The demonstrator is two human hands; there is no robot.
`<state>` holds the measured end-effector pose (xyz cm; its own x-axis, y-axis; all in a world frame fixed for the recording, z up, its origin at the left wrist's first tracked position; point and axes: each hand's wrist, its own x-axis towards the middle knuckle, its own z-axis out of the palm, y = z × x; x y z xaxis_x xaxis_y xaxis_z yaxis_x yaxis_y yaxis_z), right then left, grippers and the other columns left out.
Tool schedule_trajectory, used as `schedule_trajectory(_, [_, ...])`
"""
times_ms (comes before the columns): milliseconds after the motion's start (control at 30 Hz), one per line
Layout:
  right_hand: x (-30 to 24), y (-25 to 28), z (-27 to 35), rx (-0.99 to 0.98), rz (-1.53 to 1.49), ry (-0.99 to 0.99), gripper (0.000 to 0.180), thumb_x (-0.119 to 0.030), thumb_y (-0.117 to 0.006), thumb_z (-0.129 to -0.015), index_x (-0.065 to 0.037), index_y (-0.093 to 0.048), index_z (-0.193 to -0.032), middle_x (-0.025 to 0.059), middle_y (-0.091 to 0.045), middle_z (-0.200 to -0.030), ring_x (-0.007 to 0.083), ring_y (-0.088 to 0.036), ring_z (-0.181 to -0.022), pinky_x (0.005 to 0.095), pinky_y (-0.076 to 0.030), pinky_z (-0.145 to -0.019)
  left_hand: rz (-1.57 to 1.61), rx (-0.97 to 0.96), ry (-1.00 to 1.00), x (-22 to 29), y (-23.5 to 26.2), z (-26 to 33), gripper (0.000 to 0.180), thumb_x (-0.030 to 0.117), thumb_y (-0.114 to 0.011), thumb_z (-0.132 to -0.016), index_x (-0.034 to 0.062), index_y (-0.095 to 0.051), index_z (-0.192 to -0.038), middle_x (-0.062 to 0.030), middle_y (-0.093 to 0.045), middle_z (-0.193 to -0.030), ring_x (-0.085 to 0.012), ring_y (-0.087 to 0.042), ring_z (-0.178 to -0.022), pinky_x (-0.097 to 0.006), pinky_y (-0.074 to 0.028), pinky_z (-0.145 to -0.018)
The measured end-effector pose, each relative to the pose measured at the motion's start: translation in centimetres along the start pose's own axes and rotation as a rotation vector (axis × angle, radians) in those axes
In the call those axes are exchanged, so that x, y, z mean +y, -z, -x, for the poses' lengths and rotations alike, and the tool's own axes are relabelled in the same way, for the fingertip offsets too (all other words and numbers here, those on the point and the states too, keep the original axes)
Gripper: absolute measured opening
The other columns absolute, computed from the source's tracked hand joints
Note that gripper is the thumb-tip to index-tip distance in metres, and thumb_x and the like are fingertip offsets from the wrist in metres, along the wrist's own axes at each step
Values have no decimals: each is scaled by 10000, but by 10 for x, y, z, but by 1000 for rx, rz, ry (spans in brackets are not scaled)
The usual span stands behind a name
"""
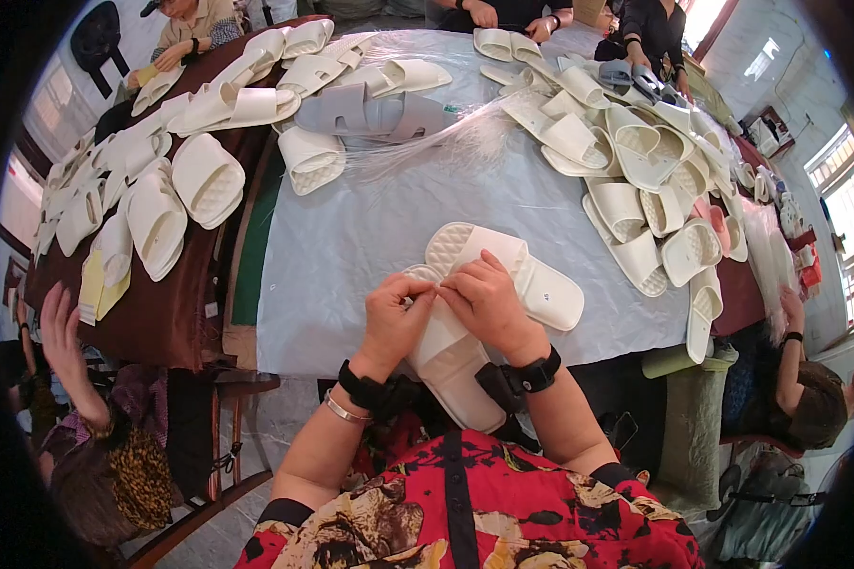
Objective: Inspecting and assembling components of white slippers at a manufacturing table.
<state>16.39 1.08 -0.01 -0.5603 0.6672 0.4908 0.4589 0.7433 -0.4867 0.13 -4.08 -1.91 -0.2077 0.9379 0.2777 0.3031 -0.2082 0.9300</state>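
Observation:
Two cream slide slippers lie at the near edge of the table. My left hand [396,318] and my right hand [485,302] meet over the nearer slipper [451,365], fingertips pinched together at its strap. The second cream slipper [531,275] rests just beyond my right hand, partly under its fingers. Whatever small thing the fingertips pinch is too small to make out. Both wrists wear black bands.
A pale sheet covers the table [370,237]. Several cream slippers are heaped at the left [180,180] and right [636,161]. A grey pair [370,114] and thin clear strands [446,133] lie farther back. Other people sit around the table; someone's hand [62,332] is raised at the left.

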Motion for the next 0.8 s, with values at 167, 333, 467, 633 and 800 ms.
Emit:
schedule_trajectory(167, [-2, 1, 0, -8, 41, 19, 111, -96, -662, -792, -70, -666, -900, 76, -626, -847, 276, -613, -837, 501, -399, -988, 20, 19, 3, -2, -3, -1, 94, 72, -694, -815, 0, -702, -875, -52, -633, -788, -92, -559, -680, -233, -450, -600])
schedule_trajectory(333, [-2, -1, -1, -4, 67, 41, 146, -62, -648, -780, -50, -662, -924, 83, -607, -835, 280, -582, -835, 481, -404, -972, 29, 21, 57, -1, -4, -1, 113, 86, -703, -814, -9, -702, -875, -54, -649, -787, -85, -564, -683, -234, -455, -603])
schedule_trajectory(467, [-3, -1, -1, 7, 72, 56, 156, -50, -640, -768, -44, -659, -922, 85, -602, -830, 283, -575, -830, 466, -412, -951, -4, 35, 61, -3, -5, -2, 122, 93, -709, -811, -13, -702, -871, -58, -667, -786, -85, -571, -674, -239, -464, -603])
schedule_trajectory(633, [-4, 0, -4, -43, 123, 83, 152, -42, -616, -748, -42, -654, -896, 84, -586, -798, 287, -563, -798, 427, -430, -892, -29, 36, 42, -4, -5, -3, 118, 91, -710, -810, -11, -703, -869, -68, -676, -786, -93, -587, -677, -248, -478, -614])
schedule_trajectory(800, [-2, 1, -7, -84, 161, 109, 146, -46, -611, -746, -38, -650, -887, 82, -582, -789, 283, -564, -794, 397, -437, -843, -36, 31, 48, -5, -6, -4, 124, 87, -708, -814, -18, -699, -878, -62, -681, -794, -93, -595, -684, -248, -490, -622])
